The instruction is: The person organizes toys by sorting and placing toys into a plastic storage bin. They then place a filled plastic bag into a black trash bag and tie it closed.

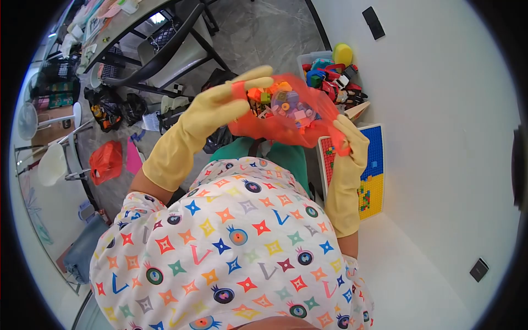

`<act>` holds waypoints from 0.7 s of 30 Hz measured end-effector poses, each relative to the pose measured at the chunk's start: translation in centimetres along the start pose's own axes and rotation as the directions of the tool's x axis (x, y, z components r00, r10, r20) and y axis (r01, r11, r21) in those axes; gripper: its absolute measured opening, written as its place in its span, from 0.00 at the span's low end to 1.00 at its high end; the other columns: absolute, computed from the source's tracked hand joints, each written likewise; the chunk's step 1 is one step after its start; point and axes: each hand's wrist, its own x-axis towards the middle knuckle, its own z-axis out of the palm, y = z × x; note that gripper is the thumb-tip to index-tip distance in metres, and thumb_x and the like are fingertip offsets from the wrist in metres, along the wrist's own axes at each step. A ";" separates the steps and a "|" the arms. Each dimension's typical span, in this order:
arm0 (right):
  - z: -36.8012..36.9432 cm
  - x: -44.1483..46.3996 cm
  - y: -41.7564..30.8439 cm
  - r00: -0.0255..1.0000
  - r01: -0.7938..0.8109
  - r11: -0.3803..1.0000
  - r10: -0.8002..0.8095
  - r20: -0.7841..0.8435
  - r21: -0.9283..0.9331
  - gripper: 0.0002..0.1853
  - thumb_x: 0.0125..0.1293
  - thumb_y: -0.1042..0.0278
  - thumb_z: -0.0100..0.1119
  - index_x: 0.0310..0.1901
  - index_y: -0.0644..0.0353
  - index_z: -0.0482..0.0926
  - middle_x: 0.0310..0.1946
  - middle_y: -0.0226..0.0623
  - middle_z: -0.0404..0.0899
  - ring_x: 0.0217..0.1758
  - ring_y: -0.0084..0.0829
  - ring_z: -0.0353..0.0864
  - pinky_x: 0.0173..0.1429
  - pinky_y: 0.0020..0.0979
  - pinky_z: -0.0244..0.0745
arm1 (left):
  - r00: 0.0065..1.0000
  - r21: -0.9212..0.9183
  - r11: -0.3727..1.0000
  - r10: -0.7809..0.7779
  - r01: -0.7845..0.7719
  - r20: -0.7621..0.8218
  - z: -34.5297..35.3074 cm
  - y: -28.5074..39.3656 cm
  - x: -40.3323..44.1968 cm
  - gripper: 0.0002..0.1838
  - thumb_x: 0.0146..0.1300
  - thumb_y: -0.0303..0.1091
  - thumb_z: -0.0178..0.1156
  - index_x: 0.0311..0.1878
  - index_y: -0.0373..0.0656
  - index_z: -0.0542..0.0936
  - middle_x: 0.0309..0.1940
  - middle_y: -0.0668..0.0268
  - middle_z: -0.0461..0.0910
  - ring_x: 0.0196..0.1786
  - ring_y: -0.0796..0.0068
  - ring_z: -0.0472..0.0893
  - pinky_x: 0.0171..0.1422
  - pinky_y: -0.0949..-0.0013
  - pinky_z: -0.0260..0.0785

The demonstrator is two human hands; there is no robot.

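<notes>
I hold a thin red plastic bag (pixel 258 128) up in front of me, stretched between both hands. Through its film and opening I see toy bricks and small pieces in orange, purple and pink, some perhaps lying beyond it. My left hand (pixel 217 107), in a yellow rubber glove, has its fingers stretched toward the bag, with a strip of red plastic caught across them. My right hand (pixel 353 142), gloved likewise, pinches the other side, and a red end hangs below its fingers.
At the wall stands a bin of mixed toys (pixel 324 69), and a brick baseplate board (pixel 374 165) leans nearby. Black chairs (pixel 176 52) and a table are upper left. Black bags (pixel 113 107) and a tied red bag (pixel 106 161) lie on the floor.
</notes>
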 end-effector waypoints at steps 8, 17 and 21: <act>7.3 2.4 -5.9 0.894 0.156 0.987 -0.153 0.422 0.028 0.09 0.62 0.76 0.59 0.43 0.64 0.85 0.44 0.40 0.87 0.48 0.48 0.86 0.52 0.39 0.81 | 0.938 0.338 0.922 0.064 -0.186 0.342 2.0 -5.7 1.2 0.47 0.60 0.35 0.78 0.80 0.44 0.63 0.81 0.56 0.62 0.81 0.61 0.63 0.81 0.58 0.59; 13.1 3.4 -8.4 0.879 -0.031 0.991 -0.036 0.476 0.132 0.18 0.66 0.76 0.61 0.58 0.63 0.80 0.55 0.40 0.84 0.55 0.40 0.85 0.58 0.39 0.81 | 0.959 -0.026 0.989 -0.134 0.145 0.249 2.7 -9.6 1.1 0.25 0.73 0.45 0.63 0.68 0.44 0.77 0.70 0.58 0.73 0.69 0.62 0.75 0.71 0.61 0.69; 10.0 6.3 -9.8 0.781 -0.276 0.917 0.039 0.623 0.288 0.22 0.68 0.78 0.62 0.64 0.64 0.78 0.59 0.42 0.82 0.57 0.37 0.85 0.60 0.37 0.81 | 0.967 -0.003 0.984 -0.173 0.177 0.186 2.1 -9.1 2.6 0.21 0.77 0.47 0.56 0.62 0.42 0.81 0.61 0.59 0.80 0.62 0.64 0.80 0.66 0.62 0.73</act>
